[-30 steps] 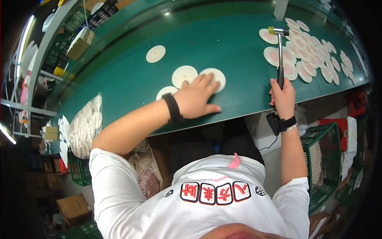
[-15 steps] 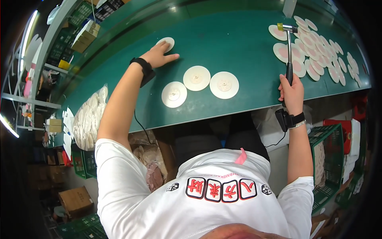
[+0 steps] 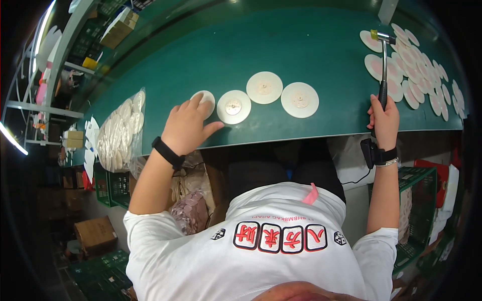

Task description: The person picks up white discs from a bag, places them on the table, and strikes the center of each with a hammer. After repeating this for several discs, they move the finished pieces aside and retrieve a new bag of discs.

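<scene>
My left hand (image 3: 187,124) lies with its fingers stretched over a round white disc (image 3: 206,106), thumb spread to the side. The fingertips rest on top of this disc and partly hide it. Just right of it are three more white discs on the green table: one (image 3: 234,107) with a shiny metal centre, one farther back (image 3: 264,88), and one at the right (image 3: 299,100). My right hand (image 3: 385,120) is closed around the dark handle of a small hammer (image 3: 385,65). Its head, yellow at one end and dark at the other, points away from me.
A spread heap of discs with pink centres (image 3: 415,67) covers the table's right side, partly behind the hammer. On the left lies a clear plastic bag of pale discs (image 3: 120,131). Green crates (image 3: 419,215) and an open box with bagged pieces (image 3: 193,203) stand below the table edge.
My left hand has drawn the disc under its fingers toward me, next to the row of three. The right hand still holds the hammer. The whole view has shifted slightly.
</scene>
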